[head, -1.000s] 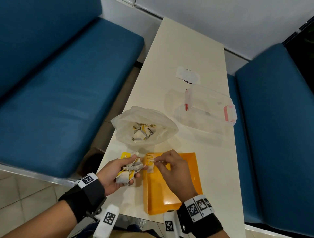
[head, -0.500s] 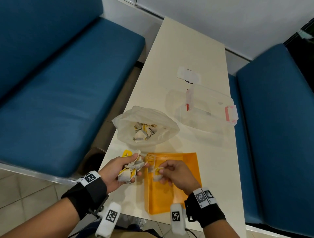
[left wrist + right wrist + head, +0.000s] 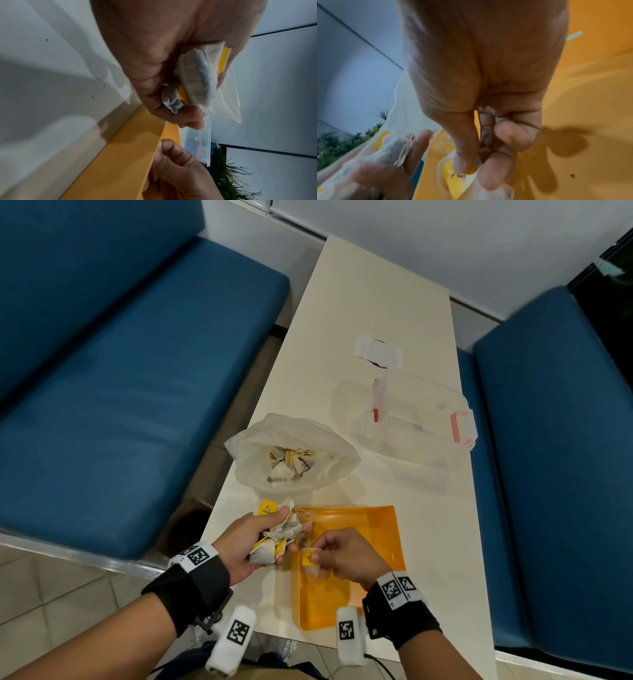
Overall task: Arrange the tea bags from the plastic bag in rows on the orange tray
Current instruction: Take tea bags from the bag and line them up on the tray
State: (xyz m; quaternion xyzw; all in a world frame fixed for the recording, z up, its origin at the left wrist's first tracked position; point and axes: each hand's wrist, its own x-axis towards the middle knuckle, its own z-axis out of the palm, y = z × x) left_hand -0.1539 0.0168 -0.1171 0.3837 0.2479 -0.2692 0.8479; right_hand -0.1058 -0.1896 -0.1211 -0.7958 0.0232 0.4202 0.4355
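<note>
An orange tray [image 3: 370, 529] lies at the table's near edge. My left hand [image 3: 250, 539] grips a bunch of white tea bags with yellow tags [image 3: 274, 537], [image 3: 197, 81], just left of the tray's left rim [image 3: 130, 148]. My right hand [image 3: 342, 553] pinches one tea bag by its yellow tag [image 3: 310, 558], [image 3: 460, 180], low over the tray's left side. The white plastic bag [image 3: 291, 453] stands open behind the tray with more tea bags [image 3: 287, 463] inside.
A clear lidded plastic box with pink clasps [image 3: 421, 412] sits at the right of the white table [image 3: 359, 302], a taped paper patch [image 3: 376, 352] beyond it. Blue benches [image 3: 120, 371], [image 3: 555, 440] flank the table. The table's left edge runs just beside my left hand.
My right hand has drawn one tea bag away from the bunch and brought it toward me, down over the tray's left side. The left hand has stayed in place.
</note>
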